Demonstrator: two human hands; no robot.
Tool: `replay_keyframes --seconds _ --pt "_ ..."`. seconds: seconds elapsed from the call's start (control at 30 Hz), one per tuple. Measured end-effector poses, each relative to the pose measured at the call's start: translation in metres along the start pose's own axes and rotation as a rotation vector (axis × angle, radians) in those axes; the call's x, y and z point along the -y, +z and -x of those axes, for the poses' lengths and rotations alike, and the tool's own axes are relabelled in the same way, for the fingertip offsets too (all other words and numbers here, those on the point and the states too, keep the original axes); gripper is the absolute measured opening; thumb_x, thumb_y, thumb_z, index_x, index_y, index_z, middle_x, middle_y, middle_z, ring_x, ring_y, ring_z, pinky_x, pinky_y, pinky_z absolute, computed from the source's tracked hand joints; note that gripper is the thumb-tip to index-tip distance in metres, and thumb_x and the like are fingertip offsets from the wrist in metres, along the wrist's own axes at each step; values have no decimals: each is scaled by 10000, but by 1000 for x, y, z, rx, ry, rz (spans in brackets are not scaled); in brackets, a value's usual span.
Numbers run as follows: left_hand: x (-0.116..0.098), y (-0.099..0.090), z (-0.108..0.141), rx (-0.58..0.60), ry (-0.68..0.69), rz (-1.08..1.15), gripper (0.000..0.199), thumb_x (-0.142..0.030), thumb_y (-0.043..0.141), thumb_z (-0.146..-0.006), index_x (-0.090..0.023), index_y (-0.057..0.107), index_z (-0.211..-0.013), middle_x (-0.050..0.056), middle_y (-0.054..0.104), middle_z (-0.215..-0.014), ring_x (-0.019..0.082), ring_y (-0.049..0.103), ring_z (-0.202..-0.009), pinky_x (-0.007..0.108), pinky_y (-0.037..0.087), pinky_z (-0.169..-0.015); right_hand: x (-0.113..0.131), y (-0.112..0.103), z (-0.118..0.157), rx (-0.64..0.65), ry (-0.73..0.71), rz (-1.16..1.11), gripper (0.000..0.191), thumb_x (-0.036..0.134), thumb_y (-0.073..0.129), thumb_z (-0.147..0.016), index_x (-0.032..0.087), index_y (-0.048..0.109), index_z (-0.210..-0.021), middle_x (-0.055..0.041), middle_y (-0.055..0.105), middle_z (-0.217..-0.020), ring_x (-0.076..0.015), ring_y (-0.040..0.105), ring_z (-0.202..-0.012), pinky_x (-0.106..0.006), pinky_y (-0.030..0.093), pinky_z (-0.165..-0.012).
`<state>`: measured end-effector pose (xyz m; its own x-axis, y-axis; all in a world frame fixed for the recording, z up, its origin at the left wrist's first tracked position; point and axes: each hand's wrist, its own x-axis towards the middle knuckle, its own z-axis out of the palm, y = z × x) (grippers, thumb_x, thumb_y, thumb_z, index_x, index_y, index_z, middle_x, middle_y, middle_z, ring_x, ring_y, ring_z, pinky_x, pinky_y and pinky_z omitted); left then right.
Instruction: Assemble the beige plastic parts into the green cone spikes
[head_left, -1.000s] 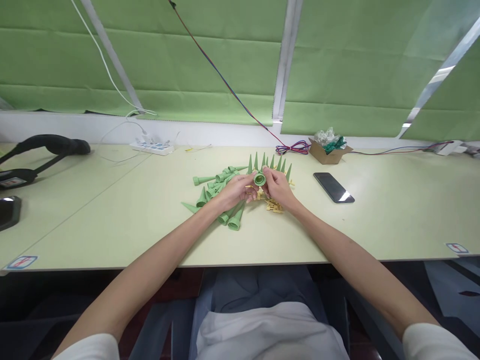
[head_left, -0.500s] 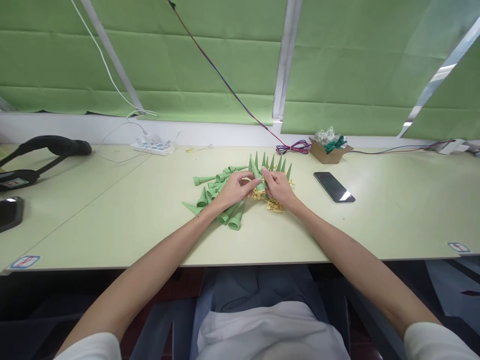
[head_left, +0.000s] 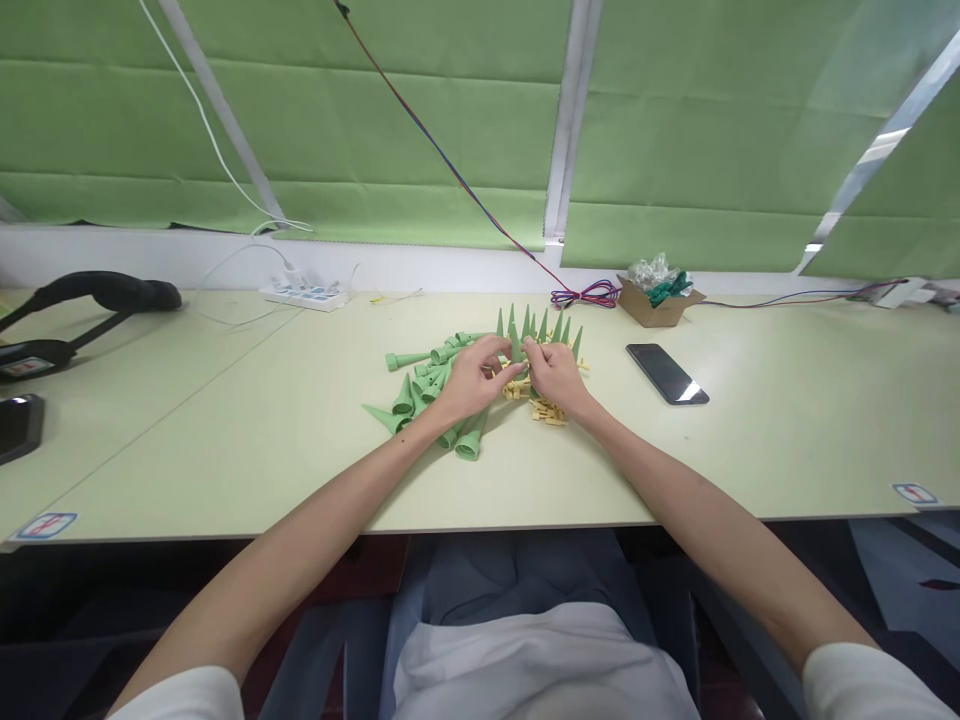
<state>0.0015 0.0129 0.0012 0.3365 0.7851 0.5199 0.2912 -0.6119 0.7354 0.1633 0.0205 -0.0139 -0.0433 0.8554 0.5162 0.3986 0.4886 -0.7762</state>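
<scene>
Between my two hands a green plastic cone stands with its point up. My left hand pinches it from the left, thumb and fingers around its lower part. From the other side my right hand has its fingers closed against the same cone; whether a small part is also in them is hidden. Behind the hands several green cones stand upright in a group. More loose green cones lie in a heap to the left, partly under my left wrist. Small yellow plastic pieces lie below and around my right hand.
A black phone lies to the right. Behind it stands a small cardboard box with clear plastic and green material, beside coiled wires. A power strip and a black padded object are at the left.
The cone in my hands has gone from leaning left to nearly upright. My left fingers have shifted slightly to the right around it; my right hand has barely moved.
</scene>
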Motion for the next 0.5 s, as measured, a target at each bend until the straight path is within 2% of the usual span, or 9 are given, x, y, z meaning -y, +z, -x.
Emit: replay_keyframes --seconds 0.1,0.23,0.37,0.43,0.5 --pt "-4 0 1 6 -22 67 314 -451 663 -865 -183 623 -1023 62 599 -1031 85 516 -633 222 434 -559 2 1 1 -23 6 9 654 659 353 -966 221 303 -482 21 314 -434 -111 370 -473 -279 339 -556" --pt "-7 -2 0 22 -54 180 405 -556 602 -893 -206 586 -1096 57 611 -1057 71 523 -575 218 423 -498 2 1 2 -60 5 12 658 710 330 -954 217 340 -517 8 387 -462 -120 369 -494 -288 293 -516" --pt "-7 -4 -3 -31 -122 246 433 -632 508 -921 -207 554 -986 39 612 -963 81 544 -539 218 384 -434 3 0 3 -89 -14 -18 646 724 315 -952 222 351 -546 0 423 -484 -131 399 -510 -290 321 -536" --pt "-5 -5 -4 -59 -155 248 458 -657 510 -908 -201 542 -883 18 604 -850 92 545 -521 222 371 -424 3 0 3 -96 -20 -39 639 731 302 -951 224 370 -568 -5 454 -508 -137 424 -524 -289 342 -549" --pt "-3 -5 -6 -31 -190 217 504 -678 523 -890 -187 551 -777 -2 568 -690 98 517 -485 228 367 -428 3 -1 4 -85 -22 -70 631 740 294 -946 226 395 -593 -10 476 -530 -144 451 -538 -288 356 -552"
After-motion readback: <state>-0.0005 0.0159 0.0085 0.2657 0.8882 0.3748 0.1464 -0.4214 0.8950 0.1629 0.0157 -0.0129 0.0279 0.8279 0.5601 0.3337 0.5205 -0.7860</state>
